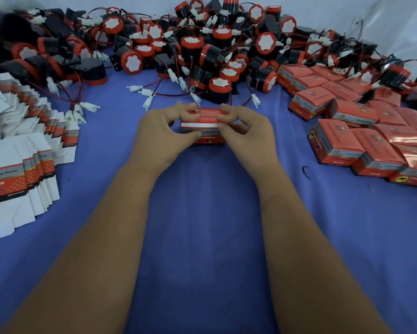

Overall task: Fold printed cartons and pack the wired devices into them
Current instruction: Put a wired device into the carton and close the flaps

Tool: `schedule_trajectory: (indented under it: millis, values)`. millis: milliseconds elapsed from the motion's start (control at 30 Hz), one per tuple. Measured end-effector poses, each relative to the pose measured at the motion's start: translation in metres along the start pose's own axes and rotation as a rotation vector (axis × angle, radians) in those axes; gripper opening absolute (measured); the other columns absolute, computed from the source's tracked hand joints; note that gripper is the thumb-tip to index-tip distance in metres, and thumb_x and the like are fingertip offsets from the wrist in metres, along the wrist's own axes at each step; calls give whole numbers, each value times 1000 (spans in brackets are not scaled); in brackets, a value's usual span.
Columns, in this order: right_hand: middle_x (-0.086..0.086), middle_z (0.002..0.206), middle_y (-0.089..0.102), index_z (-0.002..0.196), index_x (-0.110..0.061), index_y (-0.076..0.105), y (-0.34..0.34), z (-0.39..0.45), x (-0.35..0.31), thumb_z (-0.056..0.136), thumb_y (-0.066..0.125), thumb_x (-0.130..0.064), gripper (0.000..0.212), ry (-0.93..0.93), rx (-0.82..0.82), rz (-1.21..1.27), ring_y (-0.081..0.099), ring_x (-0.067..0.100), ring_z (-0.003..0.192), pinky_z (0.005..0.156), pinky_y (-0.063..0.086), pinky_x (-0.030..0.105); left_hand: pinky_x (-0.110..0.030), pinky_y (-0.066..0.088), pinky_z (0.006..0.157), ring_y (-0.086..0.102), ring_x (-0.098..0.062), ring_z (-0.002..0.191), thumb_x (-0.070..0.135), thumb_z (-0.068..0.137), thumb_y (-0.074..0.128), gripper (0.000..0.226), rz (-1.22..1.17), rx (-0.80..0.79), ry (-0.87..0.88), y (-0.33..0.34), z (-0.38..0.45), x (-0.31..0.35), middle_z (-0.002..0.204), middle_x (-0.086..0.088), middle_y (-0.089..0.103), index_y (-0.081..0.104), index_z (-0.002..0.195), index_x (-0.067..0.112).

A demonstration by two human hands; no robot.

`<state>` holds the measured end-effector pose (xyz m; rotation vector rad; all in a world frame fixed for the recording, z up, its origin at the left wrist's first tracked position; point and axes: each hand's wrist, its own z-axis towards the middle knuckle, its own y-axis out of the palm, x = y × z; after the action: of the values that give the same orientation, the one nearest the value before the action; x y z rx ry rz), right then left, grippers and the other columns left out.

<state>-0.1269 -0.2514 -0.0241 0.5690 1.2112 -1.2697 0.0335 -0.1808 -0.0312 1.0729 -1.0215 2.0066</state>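
Both forearms reach forward over the blue counter (202, 225); the left hand (161, 128) and right hand (248, 128) each keep a clenched grip on one end of a red printed carton (204, 127) resting at the counter's centre. Flat cartons (21, 165) fan out left, closed cartons (362, 131) cluster right, and wired devices (202, 44) are heaped beyond

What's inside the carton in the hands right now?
Cannot tell. The carton is held between the left hand and right hand, fingers at its top flap. Only its printed red outside shows; any device inside is hidden by the walls and fingers.
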Motion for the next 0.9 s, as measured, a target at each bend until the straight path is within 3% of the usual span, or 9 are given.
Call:
schedule_trajectory:
  millis: [100,200,400,467,533,633,767,833,900]
  values:
    - [-4,126,63,80,-22,64,-1,-1,1,87,63,-4,20,-19,-18,-48,61,8,112,95,53,32,-34,36,116,47,-9,135,2,79,79,31,16,-38,-26,-2,0,0,122,16,61,70,94,28]
    - [-9,118,64,89,-10,68,0,0,4,88,62,-11,6,-8,-20,-117,57,7,111,95,52,35,-33,38,115,50,-7,132,4,81,78,27,22,-32,-44,-2,0,0,121,18,61,71,91,27]
    - [-3,128,56,81,-16,56,3,-2,1,81,66,-12,11,20,-41,-141,50,10,123,93,48,31,-27,52,97,59,-4,115,-1,81,73,25,88,14,43,2,-4,3,121,15,62,69,89,23]
    - [-3,109,57,87,-13,49,4,-4,-1,78,70,-15,23,-16,-72,-233,56,19,105,85,52,41,-20,52,93,59,-2,114,-3,82,70,28,86,1,71,3,-4,4,122,13,63,67,89,24]
    - [1,98,53,89,-12,45,3,-3,0,76,73,-21,32,-102,-47,-338,51,18,88,76,49,34,-17,51,93,58,-2,115,-4,85,67,30,83,1,84,4,-4,5,125,10,63,67,94,24]
    - [2,89,49,82,-16,42,-4,-2,-4,74,73,-23,33,-134,137,-279,45,11,75,64,41,21,-22,51,94,58,-3,115,2,91,62,31,85,42,49,4,-2,5,124,16,62,67,103,30]
    - [0,96,42,79,-18,40,-23,4,0,76,74,-34,37,-8,621,-308,40,9,78,62,35,19,-31,54,80,64,-19,91,12,97,52,32,136,64,-78,4,-1,4,109,19,64,66,95,41]
    - [7,111,46,91,-8,49,-30,6,7,78,71,-32,34,135,761,-467,45,21,100,78,42,32,-32,54,73,58,-16,74,12,98,49,34,169,55,-109,3,0,2,98,16,65,66,92,40]
    - [12,129,42,101,-6,52,-31,6,9,80,63,-26,31,255,788,-631,40,29,118,96,38,42,-26,46,52,43,-3,48,10,97,47,32,188,52,-133,3,0,-1,85,5,68,70,96,33]
